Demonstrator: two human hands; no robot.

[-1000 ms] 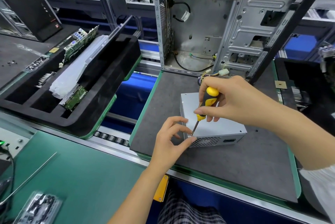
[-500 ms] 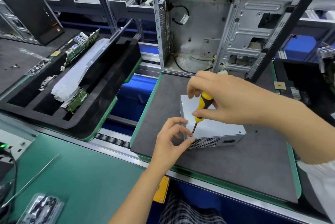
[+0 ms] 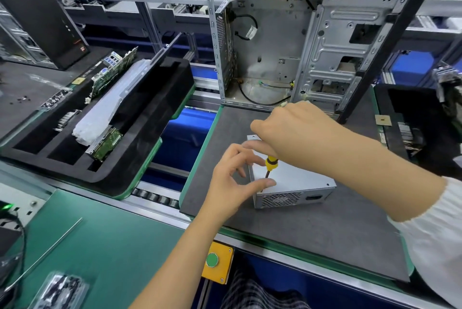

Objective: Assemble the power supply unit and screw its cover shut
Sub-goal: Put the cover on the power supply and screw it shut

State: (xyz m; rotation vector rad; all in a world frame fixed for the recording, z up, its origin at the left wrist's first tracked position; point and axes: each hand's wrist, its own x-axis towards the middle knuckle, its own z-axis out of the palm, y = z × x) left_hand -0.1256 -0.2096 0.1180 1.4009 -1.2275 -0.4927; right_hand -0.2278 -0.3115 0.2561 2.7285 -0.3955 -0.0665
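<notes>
A silver power supply unit (image 3: pixel 300 181) lies flat on the dark grey mat (image 3: pixel 312 233), its vent grille facing me. My right hand (image 3: pixel 295 133) grips the top of a yellow-and-black screwdriver (image 3: pixel 270 161) from above and hides most of the handle. The screwdriver stands nearly upright with its tip on the unit's near-left top corner. My left hand (image 3: pixel 230 183) holds that corner, thumb along the top front edge beside the shaft and curled fingers at the left side. The screw itself is hidden.
An open metal computer case (image 3: pixel 325 46) stands upright just behind the mat. A black foam tray (image 3: pixel 140 133) with circuit boards sits to the left across a conveyor gap. A yellow box with a green button (image 3: pixel 217 261) hangs on the front edge. A bag of small parts (image 3: pixel 60 288) lies at the lower left.
My right hand has rolled over the screwdriver's handle, which now stands more upright. The left hand stays at the same corner of the unit.
</notes>
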